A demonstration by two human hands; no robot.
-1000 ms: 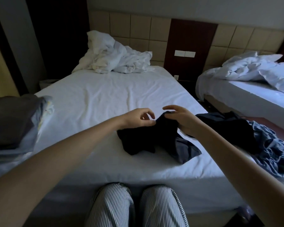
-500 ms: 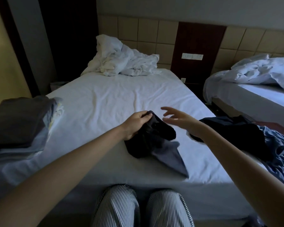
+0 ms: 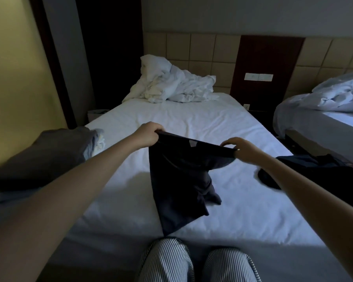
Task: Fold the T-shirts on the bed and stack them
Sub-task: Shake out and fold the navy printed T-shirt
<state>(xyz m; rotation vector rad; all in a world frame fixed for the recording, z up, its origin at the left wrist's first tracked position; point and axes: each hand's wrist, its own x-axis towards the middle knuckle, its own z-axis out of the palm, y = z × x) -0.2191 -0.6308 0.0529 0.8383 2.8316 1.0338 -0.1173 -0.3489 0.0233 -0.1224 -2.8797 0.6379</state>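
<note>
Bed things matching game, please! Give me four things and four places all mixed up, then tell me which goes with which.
Things:
1 dark T-shirt
2 grey clothes stack
3 crumpled white duvet
4 dark unfolded clothes

Places:
A by the headboard
B held up between left hand and right hand
C right edge of the bed
D left edge of the bed

Pairs: 1-B, 2-D, 3-A, 4-C.
</note>
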